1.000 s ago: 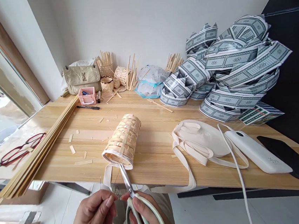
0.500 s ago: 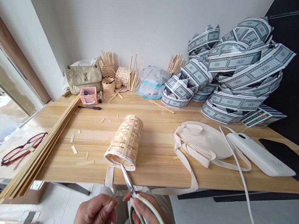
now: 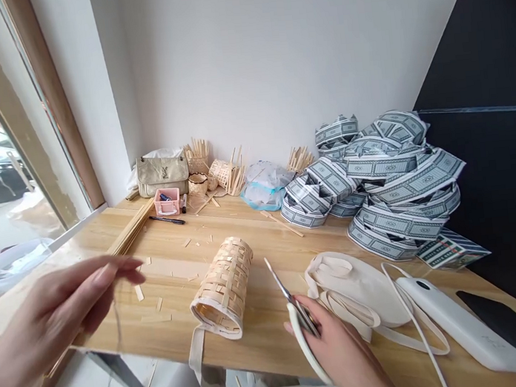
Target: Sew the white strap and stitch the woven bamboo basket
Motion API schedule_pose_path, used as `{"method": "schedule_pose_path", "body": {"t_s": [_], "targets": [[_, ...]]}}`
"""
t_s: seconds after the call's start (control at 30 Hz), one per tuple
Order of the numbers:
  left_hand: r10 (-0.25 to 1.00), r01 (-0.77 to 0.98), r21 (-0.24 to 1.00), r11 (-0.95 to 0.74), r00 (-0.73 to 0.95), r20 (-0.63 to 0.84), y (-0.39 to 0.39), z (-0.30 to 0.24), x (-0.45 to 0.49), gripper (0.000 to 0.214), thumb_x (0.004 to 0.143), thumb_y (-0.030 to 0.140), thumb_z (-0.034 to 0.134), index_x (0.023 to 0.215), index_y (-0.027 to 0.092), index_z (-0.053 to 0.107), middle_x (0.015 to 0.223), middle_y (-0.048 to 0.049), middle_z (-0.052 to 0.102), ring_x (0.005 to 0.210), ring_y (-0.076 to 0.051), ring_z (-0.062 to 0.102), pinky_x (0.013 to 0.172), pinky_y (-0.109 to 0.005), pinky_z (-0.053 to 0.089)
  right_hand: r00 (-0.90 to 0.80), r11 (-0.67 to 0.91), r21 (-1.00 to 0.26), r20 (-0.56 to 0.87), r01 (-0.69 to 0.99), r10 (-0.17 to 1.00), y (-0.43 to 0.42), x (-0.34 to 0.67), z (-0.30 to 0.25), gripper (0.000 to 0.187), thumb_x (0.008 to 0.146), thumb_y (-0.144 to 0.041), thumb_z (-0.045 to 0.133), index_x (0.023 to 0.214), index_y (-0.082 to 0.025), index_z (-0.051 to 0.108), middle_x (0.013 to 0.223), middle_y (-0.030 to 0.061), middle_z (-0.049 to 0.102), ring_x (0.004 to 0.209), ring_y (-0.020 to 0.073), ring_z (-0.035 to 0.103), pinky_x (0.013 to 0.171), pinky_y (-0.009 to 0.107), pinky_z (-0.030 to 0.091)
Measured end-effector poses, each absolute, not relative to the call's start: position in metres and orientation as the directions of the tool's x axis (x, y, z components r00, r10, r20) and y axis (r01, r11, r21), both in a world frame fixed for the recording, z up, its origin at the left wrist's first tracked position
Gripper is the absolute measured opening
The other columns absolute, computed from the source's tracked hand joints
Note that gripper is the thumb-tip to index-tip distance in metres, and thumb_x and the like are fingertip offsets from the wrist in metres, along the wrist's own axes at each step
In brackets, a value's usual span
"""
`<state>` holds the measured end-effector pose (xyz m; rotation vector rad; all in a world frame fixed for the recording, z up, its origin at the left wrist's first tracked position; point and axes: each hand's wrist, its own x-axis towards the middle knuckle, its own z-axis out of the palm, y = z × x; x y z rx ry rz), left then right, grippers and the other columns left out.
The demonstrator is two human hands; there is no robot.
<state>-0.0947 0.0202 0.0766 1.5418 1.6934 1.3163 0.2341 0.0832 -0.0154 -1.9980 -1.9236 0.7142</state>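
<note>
The left hand (image 3: 63,303) was raised over the near left of the table (image 3: 252,227), its fingers pressed together and pinching a thin thread (image 3: 118,328) that hung down past the table edge. The right hand (image 3: 336,344) was curled around the scissors (image 3: 296,305), with a pale handle loop showing below the fingers and the narrow blades pointing up and left, nearly closed. Between the hands, touched by neither, the woven bamboo basket (image 3: 224,288) lay on its side on the table, its white-bound open end facing the person. A cloth strap (image 3: 198,357) ran from that end over the table edge. Bamboo offcuts (image 3: 138,293) lay scattered left of the basket, near a bundle of long strips (image 3: 128,227). To the right sat a cream cloth disc (image 3: 358,287) with looped straps, beside a white power bank (image 3: 462,326). Farther back were a pink crate (image 3: 166,202), a quilted handbag (image 3: 162,175) and a heap of patterned paper crowns (image 3: 376,188).
</note>
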Motion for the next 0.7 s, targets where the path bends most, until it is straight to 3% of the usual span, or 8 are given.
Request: {"method": "schedule_pose_path", "body": {"t_s": [0.07, 0.13, 0.27, 0.4, 0.5, 0.6, 0.67, 0.7], "targets": [[0.973, 0.466, 0.870, -0.162, -0.071, 0.219, 0.049, 0.088, -0.097, 0.041, 0.078, 0.050, 0.050, 0.087, 0.016, 0.070, 0.041, 0.0034, 0.047, 0.036, -0.006, 0.035, 0.037, -0.015, 0.027, -0.001, -0.047, -0.316, -0.151, 0.948, 0.989, 0.114, 0.226, -0.011, 0.029, 0.082, -0.027, 0.044, 0.107, -0.024, 0.059, 0.089, 0.0047, 0.068, 0.082, 0.0209, 0.062, 0.066, 0.026, 0.042], [0.985, 0.382, 0.909, -0.165, 0.025, 0.169, 0.073, 0.093, -0.096, 0.044, 0.082, 0.048, 0.044, 0.099, 0.013, 0.065, 0.068, -0.0026, 0.066, 0.037, -0.003, 0.032, 0.038, -0.015, 0.025, 0.002, -0.034, -0.230, -0.139, 0.973, 0.990, 0.138, 0.217, -0.011, 0.026, 0.082, -0.023, 0.043, 0.101, -0.021, 0.062, 0.089, 0.0084, 0.069, 0.081, 0.0234, 0.063, 0.063, 0.028, 0.041], [0.986, 0.195, 0.973, -0.125, 0.137, 0.100, 0.096, 0.094, -0.089, 0.050, 0.085, 0.049, 0.038, 0.107, 0.010, 0.060, 0.093, -0.0101, 0.068, 0.035, 0.000, 0.027, 0.037, -0.017, 0.016, -0.036, 0.021, -0.153, -0.097, 0.988, 0.995, 0.163, 0.208, -0.020, 0.022, 0.079, -0.016, 0.048, 0.093, -0.015, 0.064, 0.090, 0.0159, 0.067, 0.085, 0.0290, 0.063, 0.065, 0.032, 0.041], [0.979, 0.171, 0.980, -0.103, 0.189, 0.070, 0.103, 0.094, -0.086, 0.051, 0.086, 0.050, 0.038, 0.110, 0.011, 0.059, 0.101, -0.0123, 0.067, 0.036, 0.000, 0.029, 0.038, -0.019, 0.014, -0.113, 0.104, -0.134, -0.062, 0.986, 0.992, 0.166, 0.208, -0.016, 0.021, 0.074, -0.012, 0.054, 0.090, -0.013, 0.067, 0.086, 0.0163, 0.068, 0.084, 0.0295, 0.063, 0.067, 0.033, 0.041], [0.970, 0.162, 0.982, -0.092, 0.238, 0.051, 0.110, 0.095, -0.085, 0.053, 0.084, 0.054, 0.038, 0.110, 0.014, 0.060, 0.106, -0.0136, 0.065, 0.036, -0.001, 0.029, 0.038, -0.021, 0.014, -0.168, 0.167, -0.159, 0.012, 0.973, 0.986, 0.159, 0.203, 0.008, 0.020, 0.079, -0.012, 0.050, 0.084, -0.017, 0.068, 0.088, 0.0131, 0.067, 0.086, 0.0271, 0.061, 0.069, 0.032, 0.040], [0.958, 0.138, 0.985, -0.103, 0.279, 0.062, 0.115, 0.099, -0.079, 0.054, 0.082, 0.057, 0.039, 0.113, 0.017, 0.059, 0.113, -0.0150, 0.061, 0.035, -0.001, 0.030, 0.038, -0.023, 0.012, -0.274, 0.305, -0.382, 0.135, 0.872, 0.952, 0.147, 0.185, 0.046, 0.025, 0.089, -0.024, 0.040, 0.092, -0.022, 0.065, 0.087, 0.0039, 0.066, 0.081, 0.0177, 0.060, 0.069, 0.026, 0.041], [0.939, 0.130, 0.983, -0.131, 0.334, 0.081, 0.117, 0.104, -0.072, 0.053, 0.081, 0.057, 0.039, 0.111, 0.018, 0.060, 0.112, -0.0142, 0.062, 0.035, -0.001, 0.029, 0.038, -0.024, 0.011, -0.315, 0.391, -0.722, 0.247, 0.571, 0.916, 0.142, 0.167, 0.068, 0.028, 0.087, -0.037, 0.044, 0.093, -0.020, 0.065, 0.080, 0.0031, 0.065, 0.072, 0.0166, 0.058, 0.063, 0.025, 0.040], [0.921, 0.136, 0.980, -0.147, 0.379, 0.085, 0.117, 0.107, -0.068, 0.053, 0.082, 0.057, 0.037, 0.107, 0.018, 0.061, 0.107, -0.0133, 0.064, 0.034, -0.001, 0.027, 0.038, -0.024, 0.010, -0.316, 0.392, -0.824, 0.276, 0.409, 0.908, 0.141, 0.158, 0.076, 0.031, 0.085, -0.041, 0.047, 0.092, -0.019, 0.066, 0.078, 0.0032, 0.064, 0.069, 0.0162, 0.057, 0.061, 0.025, 0.040]]}}
